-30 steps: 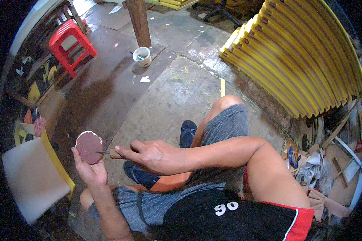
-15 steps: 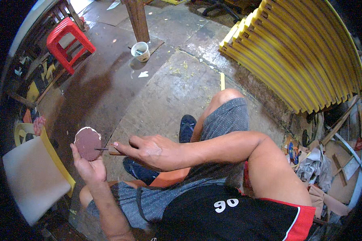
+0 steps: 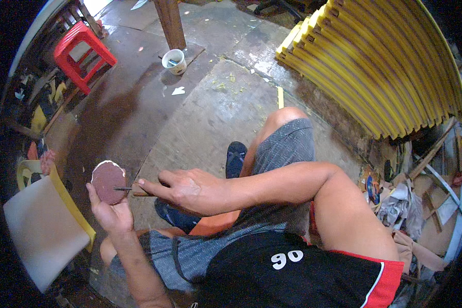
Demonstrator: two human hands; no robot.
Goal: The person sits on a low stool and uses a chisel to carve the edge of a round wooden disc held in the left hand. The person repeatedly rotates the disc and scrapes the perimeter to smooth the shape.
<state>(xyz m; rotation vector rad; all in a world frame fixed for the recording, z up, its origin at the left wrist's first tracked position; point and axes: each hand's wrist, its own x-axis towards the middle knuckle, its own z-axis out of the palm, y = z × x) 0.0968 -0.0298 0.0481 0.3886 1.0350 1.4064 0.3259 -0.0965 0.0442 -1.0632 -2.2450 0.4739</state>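
In my left hand [image 3: 112, 214] I hold a round reddish-brown disc [image 3: 108, 178], its face toward me. It has a matte, sandpaper-like surface and a ragged white rim along the top. My fingers wrap its lower edge from below. My right hand [image 3: 187, 190] grips a thin tool with a wooden handle [image 3: 145, 194], index finger stretched along it. The tool's dark metal shaft [image 3: 122, 188] reaches left over the disc's right half. Whether its tip touches the face I cannot tell.
A pale seat with yellow edging [image 3: 51, 220] stands at my left, a red stool [image 3: 82, 56] at the far left. Near a wooden post [image 3: 170, 25] sits a white cup [image 3: 174, 62]. Yellow curved pieces [image 3: 380, 72] are stacked far right; scraps [image 3: 400, 210] lie at my right.
The tool's shaft has slid left, further over the disc's face. Both hands keep their hold, and the whole view has shifted slightly.
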